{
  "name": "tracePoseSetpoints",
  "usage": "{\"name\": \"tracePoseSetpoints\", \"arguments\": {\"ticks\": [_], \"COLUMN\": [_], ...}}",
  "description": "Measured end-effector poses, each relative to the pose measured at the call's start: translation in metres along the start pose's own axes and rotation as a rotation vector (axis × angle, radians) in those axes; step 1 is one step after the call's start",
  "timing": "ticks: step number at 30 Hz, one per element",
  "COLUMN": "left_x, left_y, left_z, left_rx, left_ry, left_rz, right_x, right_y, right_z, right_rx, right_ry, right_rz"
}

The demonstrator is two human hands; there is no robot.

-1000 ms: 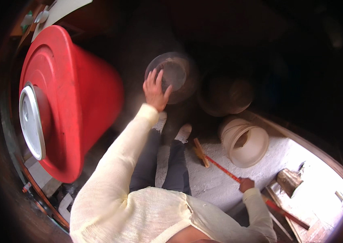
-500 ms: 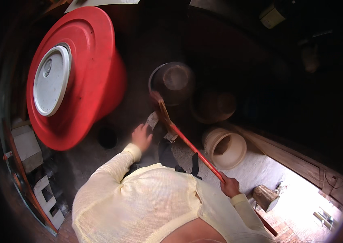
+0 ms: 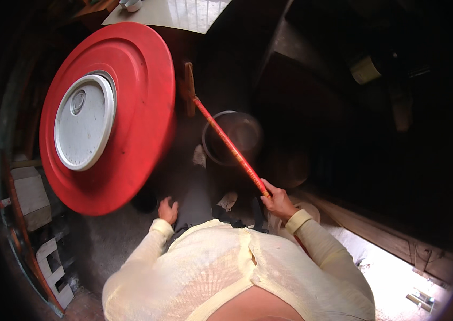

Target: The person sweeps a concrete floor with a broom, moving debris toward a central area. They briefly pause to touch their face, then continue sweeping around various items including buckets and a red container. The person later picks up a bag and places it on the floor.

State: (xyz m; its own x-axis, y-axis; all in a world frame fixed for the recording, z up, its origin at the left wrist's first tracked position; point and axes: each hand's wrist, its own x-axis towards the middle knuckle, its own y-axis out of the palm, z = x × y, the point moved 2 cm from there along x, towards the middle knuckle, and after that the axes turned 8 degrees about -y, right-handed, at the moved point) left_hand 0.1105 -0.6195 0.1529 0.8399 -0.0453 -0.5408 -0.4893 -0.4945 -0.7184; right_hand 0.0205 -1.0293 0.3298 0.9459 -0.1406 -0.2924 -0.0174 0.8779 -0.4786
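1. In the left half of the frame we see a large red container (image 3: 143,134) with a broad round top.
2. On that top we find a round white lid (image 3: 84,125) with a small raised ring.
3. At the upper edge, left of centre, we make out a pale flat sheet (image 3: 186,13), with small white cups (image 3: 132,5) near its left end.
4. At the far left we see pale blocks (image 3: 31,193) beside an orange-brown strip (image 3: 29,255).
5. Right of centre, low down, we glimpse a whitish bucket (image 3: 311,212), partly hidden.
6. At lower right we notice a wooden beam (image 3: 373,231) bordering brightly lit ground (image 3: 392,278).
7. At upper right we spot a dim yellowish object (image 3: 365,70).
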Motion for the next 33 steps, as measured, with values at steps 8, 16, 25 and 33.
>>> {"name": "tracePoseSetpoints", "arguments": {"ticks": [8,16,25,33], "left_x": [-0.003,-0.018,-0.033,-0.023], "left_y": [0.029,0.035,0.041,0.083], "left_z": [0.184,0.205,0.188,0.133], "left_rx": [0.063,0.167,-0.104,-0.288], "left_ry": [-0.016,-0.251,-0.515,-0.414], "left_rz": [-0.082,0.376,0.292,0.014], "right_x": [0.22,0.502,0.435,0.274], "right_y": [-0.006,0.067,0.04,-0.07], "right_z": [0.037,-0.017,-0.015,-0.021], "right_rx": [-0.034,-0.349,-0.429,-0.442], "right_ry": [-0.073,-0.365,-0.071,0.072], "right_rz": [0.203,0.224,0.423,0.428]}}
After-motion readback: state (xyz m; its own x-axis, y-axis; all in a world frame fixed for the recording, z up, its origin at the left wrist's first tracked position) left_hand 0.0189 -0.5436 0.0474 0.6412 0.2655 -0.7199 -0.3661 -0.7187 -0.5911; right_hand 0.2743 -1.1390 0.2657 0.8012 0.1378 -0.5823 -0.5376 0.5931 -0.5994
